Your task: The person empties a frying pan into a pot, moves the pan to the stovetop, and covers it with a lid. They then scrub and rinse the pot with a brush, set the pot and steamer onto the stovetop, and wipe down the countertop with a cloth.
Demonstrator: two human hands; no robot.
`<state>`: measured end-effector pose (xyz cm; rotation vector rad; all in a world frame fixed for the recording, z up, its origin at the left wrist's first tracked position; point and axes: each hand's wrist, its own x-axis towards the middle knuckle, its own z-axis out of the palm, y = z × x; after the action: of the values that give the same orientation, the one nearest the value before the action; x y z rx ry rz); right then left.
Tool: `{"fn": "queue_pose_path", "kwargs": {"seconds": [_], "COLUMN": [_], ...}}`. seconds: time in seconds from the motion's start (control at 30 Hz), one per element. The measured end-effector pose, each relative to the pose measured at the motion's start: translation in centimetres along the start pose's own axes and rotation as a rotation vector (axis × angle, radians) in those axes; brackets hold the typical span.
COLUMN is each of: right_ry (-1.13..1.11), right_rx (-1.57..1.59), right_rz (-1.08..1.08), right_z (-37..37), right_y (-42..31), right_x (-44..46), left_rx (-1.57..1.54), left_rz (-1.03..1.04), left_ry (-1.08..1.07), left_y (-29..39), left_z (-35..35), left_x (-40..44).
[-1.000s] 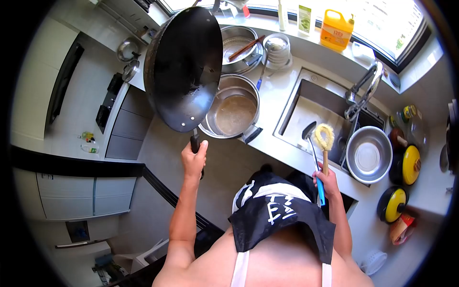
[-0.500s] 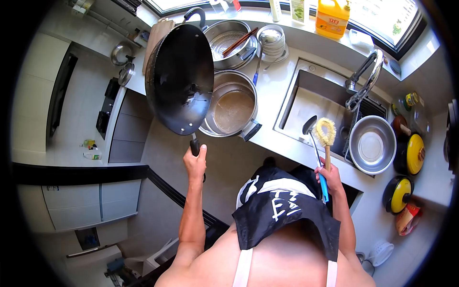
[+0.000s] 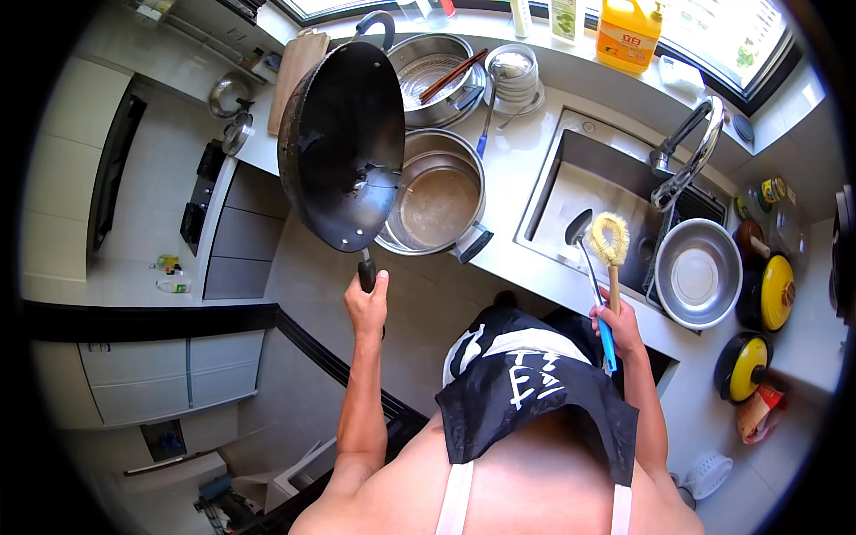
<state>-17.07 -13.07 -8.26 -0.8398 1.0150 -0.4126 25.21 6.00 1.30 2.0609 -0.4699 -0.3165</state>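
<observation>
My left hand (image 3: 366,308) is closed around the handle of a large black wok (image 3: 343,143), which is tilted on its side with its inside facing right. Just behind the wok's right edge stands a steel pot (image 3: 437,201) with murky brownish liquid in it. My right hand (image 3: 621,323) grips two things together: a wooden-handled pot brush (image 3: 610,239) with pale looped bristles, and a ladle (image 3: 580,225) with a blue-ended handle. Both heads point up over the front of the steel sink (image 3: 571,192).
A curved faucet (image 3: 704,143) rises behind the sink, and a steel basin (image 3: 698,275) sits at its right. Farther back are a steamer pot with chopsticks (image 3: 453,75), stacked bowls (image 3: 514,82) and a yellow detergent jug (image 3: 628,36). Yellow-lidded pots (image 3: 777,292) stand on the right.
The whole view has shifted slightly, moving things a little to the right. Both hands keep their holds on the wok, brush and ladle.
</observation>
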Motion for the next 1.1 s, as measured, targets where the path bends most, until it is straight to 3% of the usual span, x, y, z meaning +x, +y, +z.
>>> {"fn": "queue_pose_path", "kwargs": {"seconds": [1.1], "right_ry": [-0.022], "right_rx": [-0.005], "right_rz": [-0.045], "right_z": [0.3], "right_y": [-1.0], "right_x": [-1.1], "left_rx": [0.256], "left_rz": [0.163], "left_ry": [0.049], "left_y": [0.1], "left_z": [0.0], "left_x": [-0.5]}}
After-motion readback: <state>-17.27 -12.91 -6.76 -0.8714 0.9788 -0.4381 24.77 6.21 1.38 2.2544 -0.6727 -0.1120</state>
